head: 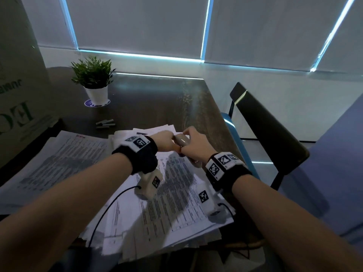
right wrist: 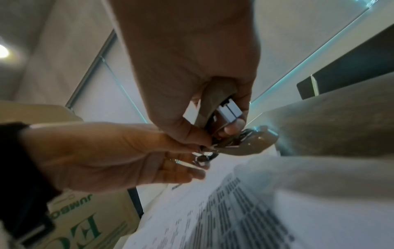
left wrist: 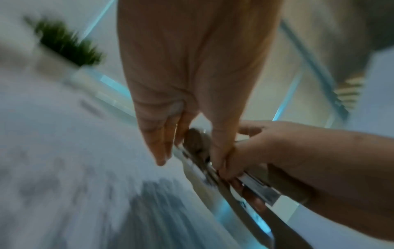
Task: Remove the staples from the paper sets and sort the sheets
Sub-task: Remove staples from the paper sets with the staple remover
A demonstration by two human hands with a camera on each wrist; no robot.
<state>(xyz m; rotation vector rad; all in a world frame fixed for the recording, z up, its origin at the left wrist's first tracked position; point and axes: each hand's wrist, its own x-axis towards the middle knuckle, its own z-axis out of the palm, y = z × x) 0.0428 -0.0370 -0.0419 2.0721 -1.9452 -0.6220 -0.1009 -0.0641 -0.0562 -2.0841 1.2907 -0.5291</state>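
My right hand [head: 193, 145] grips the stapler [head: 182, 142] above the papers [head: 172, 195], lifted so my left hand [head: 166, 141] can pinch at its metal tip, probably picking off a staple.

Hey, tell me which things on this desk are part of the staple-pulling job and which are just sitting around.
Part of the job:
- grey metal stapler-like tool, gripped by the right hand; the left hand pinches at its front end
- printed white paper sheets spread on the dark wooden table

Just lying about:
- green potted plant in a white pot
- grey staple strips
- cardboard box with green lettering
- black chair
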